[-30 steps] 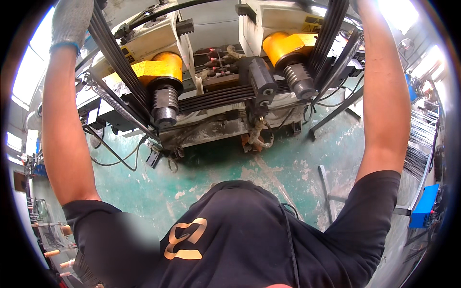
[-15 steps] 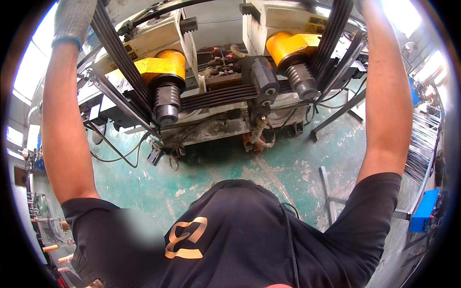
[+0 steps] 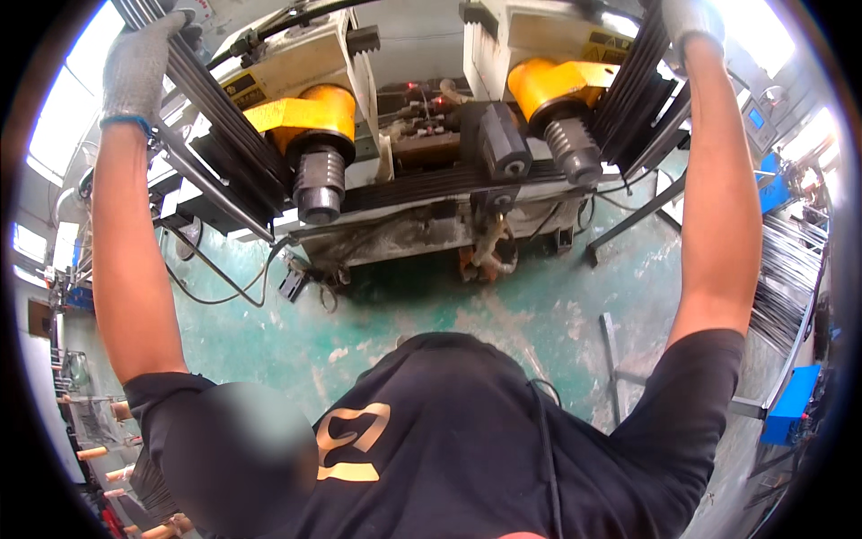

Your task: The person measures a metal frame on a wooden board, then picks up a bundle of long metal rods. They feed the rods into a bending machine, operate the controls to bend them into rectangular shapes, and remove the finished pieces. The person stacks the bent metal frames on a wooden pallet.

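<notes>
Both my arms reach up and forward over a machine. My left hand (image 3: 139, 63), in a grey knit glove, grips the upper end of a bundle of long black ribbed strips (image 3: 224, 130) that slants down to the machine's left side. My right hand (image 3: 687, 20), also gloved in grey, holds a second bundle of black strips (image 3: 628, 90) slanting down on the right. Both bundles run past yellow-capped threaded rollers, one on the left (image 3: 314, 135) and one on the right (image 3: 561, 99). Another black strip (image 3: 422, 186) lies level across the machine between them.
The white machine body (image 3: 296, 54) stands on a worn green floor (image 3: 503, 305) with loose cables (image 3: 224, 283) at its left foot. Bundles of thin metal rods (image 3: 790, 269) and a blue box (image 3: 792, 404) line the right. Wooden-handled tools (image 3: 99, 454) sit at the lower left.
The view has shifted a little, so the machine and both arms sit lower in the picture and my right glove now shows. Both hands keep their grip on the strips.
</notes>
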Demonstrator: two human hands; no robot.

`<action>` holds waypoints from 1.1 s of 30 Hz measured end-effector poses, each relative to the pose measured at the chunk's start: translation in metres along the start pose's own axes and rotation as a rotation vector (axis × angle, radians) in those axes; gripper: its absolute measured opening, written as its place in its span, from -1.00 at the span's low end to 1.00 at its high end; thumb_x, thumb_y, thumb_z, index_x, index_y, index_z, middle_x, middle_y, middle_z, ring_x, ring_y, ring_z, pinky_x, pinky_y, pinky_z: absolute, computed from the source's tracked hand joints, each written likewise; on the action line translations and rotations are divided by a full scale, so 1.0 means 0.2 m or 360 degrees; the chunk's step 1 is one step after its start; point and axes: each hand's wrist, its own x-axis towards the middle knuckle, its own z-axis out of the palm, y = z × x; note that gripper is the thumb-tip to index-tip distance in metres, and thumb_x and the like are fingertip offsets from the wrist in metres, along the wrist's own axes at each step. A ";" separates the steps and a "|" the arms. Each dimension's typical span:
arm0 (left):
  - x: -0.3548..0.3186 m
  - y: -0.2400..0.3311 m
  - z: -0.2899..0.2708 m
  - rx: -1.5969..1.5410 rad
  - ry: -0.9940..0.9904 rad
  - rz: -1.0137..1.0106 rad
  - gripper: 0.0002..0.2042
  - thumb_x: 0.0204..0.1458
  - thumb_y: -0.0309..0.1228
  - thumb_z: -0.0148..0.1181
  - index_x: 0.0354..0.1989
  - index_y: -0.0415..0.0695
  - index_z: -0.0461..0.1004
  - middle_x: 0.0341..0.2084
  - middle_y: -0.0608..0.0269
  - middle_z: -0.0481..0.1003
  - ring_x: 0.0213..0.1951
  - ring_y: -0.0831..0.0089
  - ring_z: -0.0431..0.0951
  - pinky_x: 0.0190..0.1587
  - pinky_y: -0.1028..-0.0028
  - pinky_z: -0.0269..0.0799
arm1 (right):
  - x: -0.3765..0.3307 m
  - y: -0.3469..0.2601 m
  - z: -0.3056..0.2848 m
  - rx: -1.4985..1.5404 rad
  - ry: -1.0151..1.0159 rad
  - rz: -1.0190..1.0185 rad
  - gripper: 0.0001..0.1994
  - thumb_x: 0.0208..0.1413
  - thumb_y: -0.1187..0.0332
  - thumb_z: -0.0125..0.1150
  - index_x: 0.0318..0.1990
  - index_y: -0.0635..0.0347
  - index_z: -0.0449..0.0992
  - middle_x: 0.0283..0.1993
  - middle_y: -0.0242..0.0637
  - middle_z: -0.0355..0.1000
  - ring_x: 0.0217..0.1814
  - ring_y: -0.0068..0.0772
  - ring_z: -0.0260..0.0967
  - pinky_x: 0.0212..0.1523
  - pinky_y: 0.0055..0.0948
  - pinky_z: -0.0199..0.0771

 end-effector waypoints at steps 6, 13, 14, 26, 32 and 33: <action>-0.15 0.08 0.08 -0.0264 0.0089 0.0141 -0.64 0.33 -0.33 0.26 0.22 -0.24 0.60 -0.21 0.07 0.74 -0.14 0.37 0.77 -0.03 0.47 0.65 | -0.02 0.00 0.00 0.0009 -0.0021 -0.0028 -0.54 0.37 -0.02 0.09 0.04 0.22 0.59 -0.12 -0.19 0.69 -0.14 -0.35 0.65 0.00 -0.36 0.57; -0.13 0.07 0.05 -0.0261 0.0149 0.0055 -0.63 0.35 -0.22 0.19 0.17 -0.21 0.60 -0.21 0.11 0.71 -0.15 0.36 0.73 -0.03 0.41 0.62 | -0.04 -0.03 0.04 0.0052 -0.0075 -0.0061 -0.56 0.38 0.00 0.06 0.03 0.22 0.59 -0.13 -0.19 0.69 -0.14 -0.35 0.65 0.00 -0.37 0.57; -0.13 0.07 0.05 -0.0261 0.0154 0.0035 -0.63 0.35 -0.21 0.18 0.17 -0.20 0.60 -0.21 0.11 0.70 -0.15 0.36 0.72 -0.03 0.41 0.61 | -0.04 -0.03 0.03 0.0052 -0.0078 -0.0068 -0.56 0.39 0.01 0.05 0.02 0.22 0.59 -0.13 -0.19 0.69 -0.14 -0.35 0.65 -0.01 -0.37 0.57; -0.07 -0.01 0.12 -0.0228 0.0225 -0.0173 -0.56 0.38 -0.02 0.06 0.08 -0.14 0.60 -0.22 0.18 0.64 -0.17 0.35 0.65 -0.03 0.31 0.56 | -0.03 0.00 0.06 0.0132 -0.0121 -0.0094 -0.59 0.42 0.04 0.00 0.00 0.21 0.59 -0.15 -0.20 0.68 -0.15 -0.35 0.65 -0.02 -0.38 0.57; -0.03 -0.03 0.13 -0.0197 0.0247 -0.0240 -0.52 0.39 0.08 0.00 0.04 -0.11 0.59 -0.22 0.22 0.61 -0.18 0.35 0.61 -0.02 0.27 0.53 | -0.04 0.00 0.08 0.0160 -0.0149 -0.0129 -0.60 0.43 0.06 -0.03 -0.02 0.20 0.59 -0.16 -0.20 0.68 -0.16 -0.36 0.65 -0.02 -0.38 0.57; -0.02 -0.03 0.14 -0.0193 0.0247 -0.0253 -0.51 0.39 0.09 -0.01 0.03 -0.10 0.59 -0.22 0.22 0.61 -0.18 0.35 0.60 -0.02 0.26 0.53 | -0.04 -0.01 0.08 0.0160 -0.0155 -0.0133 -0.60 0.43 0.06 -0.03 -0.02 0.20 0.59 -0.16 -0.20 0.68 -0.16 -0.36 0.65 -0.02 -0.38 0.57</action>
